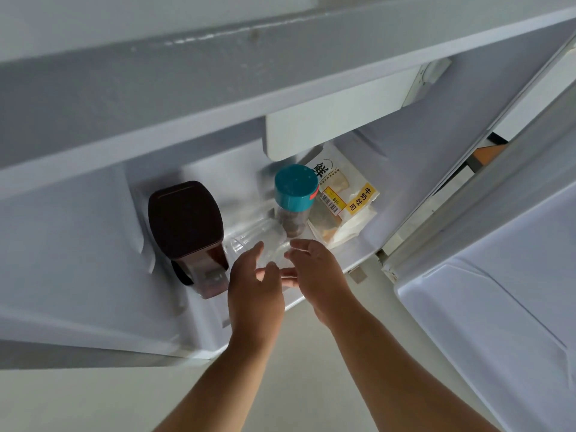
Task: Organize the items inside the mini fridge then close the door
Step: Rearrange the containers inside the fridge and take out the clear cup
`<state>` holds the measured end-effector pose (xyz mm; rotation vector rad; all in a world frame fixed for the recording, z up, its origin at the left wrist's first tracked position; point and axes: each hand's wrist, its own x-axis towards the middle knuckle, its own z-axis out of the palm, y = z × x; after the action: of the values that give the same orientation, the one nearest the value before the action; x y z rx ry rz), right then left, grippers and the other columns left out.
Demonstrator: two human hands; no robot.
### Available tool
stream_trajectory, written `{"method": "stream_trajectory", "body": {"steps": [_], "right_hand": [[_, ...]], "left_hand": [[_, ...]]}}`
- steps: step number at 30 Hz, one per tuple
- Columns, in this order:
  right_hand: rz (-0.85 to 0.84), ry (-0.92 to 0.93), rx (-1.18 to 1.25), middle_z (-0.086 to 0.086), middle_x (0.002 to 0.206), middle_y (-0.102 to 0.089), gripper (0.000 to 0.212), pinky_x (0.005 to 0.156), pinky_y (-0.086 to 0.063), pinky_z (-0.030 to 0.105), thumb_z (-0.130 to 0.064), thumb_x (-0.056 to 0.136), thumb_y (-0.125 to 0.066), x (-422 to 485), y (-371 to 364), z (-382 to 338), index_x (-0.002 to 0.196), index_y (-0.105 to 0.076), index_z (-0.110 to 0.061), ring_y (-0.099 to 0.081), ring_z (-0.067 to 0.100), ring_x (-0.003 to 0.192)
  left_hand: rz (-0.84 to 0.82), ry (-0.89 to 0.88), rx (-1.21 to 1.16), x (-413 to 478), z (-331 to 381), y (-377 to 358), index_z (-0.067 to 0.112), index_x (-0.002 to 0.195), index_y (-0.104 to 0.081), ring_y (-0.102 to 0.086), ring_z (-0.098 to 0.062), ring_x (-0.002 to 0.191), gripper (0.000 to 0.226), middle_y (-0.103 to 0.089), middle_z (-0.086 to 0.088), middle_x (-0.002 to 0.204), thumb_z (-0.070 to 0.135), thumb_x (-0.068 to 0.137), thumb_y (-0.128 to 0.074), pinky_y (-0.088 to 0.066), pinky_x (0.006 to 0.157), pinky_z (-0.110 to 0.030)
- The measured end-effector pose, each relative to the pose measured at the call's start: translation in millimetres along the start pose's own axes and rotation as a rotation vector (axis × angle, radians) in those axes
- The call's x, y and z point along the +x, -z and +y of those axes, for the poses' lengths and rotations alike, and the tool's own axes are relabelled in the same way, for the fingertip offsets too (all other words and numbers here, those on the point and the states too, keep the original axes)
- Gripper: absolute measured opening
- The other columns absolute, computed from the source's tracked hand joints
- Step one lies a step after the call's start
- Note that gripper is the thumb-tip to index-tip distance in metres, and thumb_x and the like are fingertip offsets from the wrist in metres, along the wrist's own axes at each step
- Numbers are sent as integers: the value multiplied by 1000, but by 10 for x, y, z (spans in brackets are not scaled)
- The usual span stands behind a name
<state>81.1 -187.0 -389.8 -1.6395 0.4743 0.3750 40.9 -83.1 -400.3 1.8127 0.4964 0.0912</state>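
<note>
Both hands, left hand (254,286) and right hand (314,272), fingers spread loosely around clear cup (265,244) on fridge floor (352,247); teal-lidded jar (294,198) at 12 o'clock.

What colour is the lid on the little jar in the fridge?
Teal, on the jar lid, seen in the head view.

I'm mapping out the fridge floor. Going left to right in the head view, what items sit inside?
Dark brown lidded pitcher → clear glass lying on its side → teal-capped jar → packaged bread.
</note>
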Motion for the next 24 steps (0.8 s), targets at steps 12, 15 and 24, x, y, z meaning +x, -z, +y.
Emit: {"method": "stream_trajectory", "body": {"steps": [12,15,24], "right_hand": [[265,429,-495,-20,116,-66,66,70,-40,10,-64,76,-77,-151,209,-19,130,-45,-42,-65,5,99],[276,507,-682,-12,129,-67,69,73,-41,13,-65,75,-77,-129,247,-75,133,-45,-43,-66,11,107],[153,494,-899,-1,136,-65,79,94,-56,41,-63,83,-77,-23,210,-90,146,-38,-38,-68,27,118]], "left_hand": [[-46,232,-482,-176,126,-93,20,117,-67,-79,-15,96,16,-76,-6,116,17,101,-65,-62,79,-21],[-100,255,-442,-103,111,-128,14,124,-69,-77,-16,102,25,-76,-10,119,15,101,-59,-62,92,-32],[-108,312,-356,-76,-48,-146,23,125,-72,-75,2,96,31,-81,10,108,17,100,-56,-58,91,-25]]}}
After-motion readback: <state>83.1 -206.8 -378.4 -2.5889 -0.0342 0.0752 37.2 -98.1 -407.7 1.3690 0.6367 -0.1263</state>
